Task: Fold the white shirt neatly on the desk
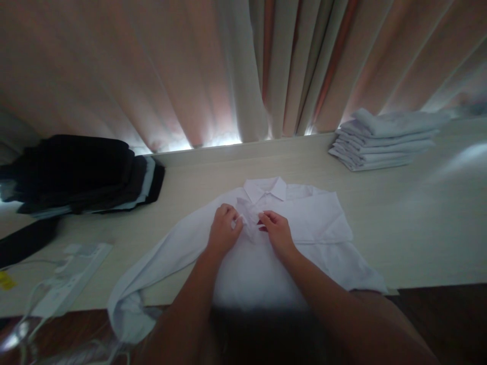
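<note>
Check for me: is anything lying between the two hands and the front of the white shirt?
Nothing visible does. The left hand and right hand already pinch the white shirt at its front, just below the collar. The dark pile and folded stack lie well aside.

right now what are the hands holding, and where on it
Both the left hand and the right hand pinch the white shirt at its front placket, just below the collar.
</note>
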Demonstrator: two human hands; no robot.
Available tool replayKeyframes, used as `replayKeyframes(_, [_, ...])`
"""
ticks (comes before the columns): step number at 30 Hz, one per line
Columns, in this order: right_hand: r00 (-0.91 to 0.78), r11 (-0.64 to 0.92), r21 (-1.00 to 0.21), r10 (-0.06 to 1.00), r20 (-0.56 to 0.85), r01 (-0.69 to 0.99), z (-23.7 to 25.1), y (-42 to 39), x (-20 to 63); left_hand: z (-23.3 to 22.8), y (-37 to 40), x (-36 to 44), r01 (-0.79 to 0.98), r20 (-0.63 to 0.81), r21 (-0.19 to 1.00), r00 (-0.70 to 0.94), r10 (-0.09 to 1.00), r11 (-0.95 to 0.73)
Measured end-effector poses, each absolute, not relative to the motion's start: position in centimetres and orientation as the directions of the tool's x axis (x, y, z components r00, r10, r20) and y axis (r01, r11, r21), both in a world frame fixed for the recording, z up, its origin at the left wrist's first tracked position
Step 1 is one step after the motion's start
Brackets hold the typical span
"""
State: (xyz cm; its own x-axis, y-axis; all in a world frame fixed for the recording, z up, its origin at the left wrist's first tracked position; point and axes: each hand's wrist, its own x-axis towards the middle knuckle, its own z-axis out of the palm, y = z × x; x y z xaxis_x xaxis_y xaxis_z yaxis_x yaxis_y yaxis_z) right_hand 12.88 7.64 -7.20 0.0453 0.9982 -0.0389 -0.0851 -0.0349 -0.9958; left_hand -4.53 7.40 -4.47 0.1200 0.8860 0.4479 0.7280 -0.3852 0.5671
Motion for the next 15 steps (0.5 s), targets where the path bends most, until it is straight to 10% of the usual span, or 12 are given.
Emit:
replayKeyframes(6, [0.073, 0.082, -0.996, 0.994, 0.083, 0.019, -6.2, 6.8, 12.8, -4.1, 7.2, -3.9, 0.476, 0.074, 0.878, -0.029, 0.997, -0.051])
replayKeyframes(15, [-0.023, 0.273, -0.941, 0.961, 0.274, 0.201, -5.6, 5.3, 11.8, -3.6, 6.3, -3.1, 0.307, -0.1, 0.94, -0.18, 0.979, 0.152])
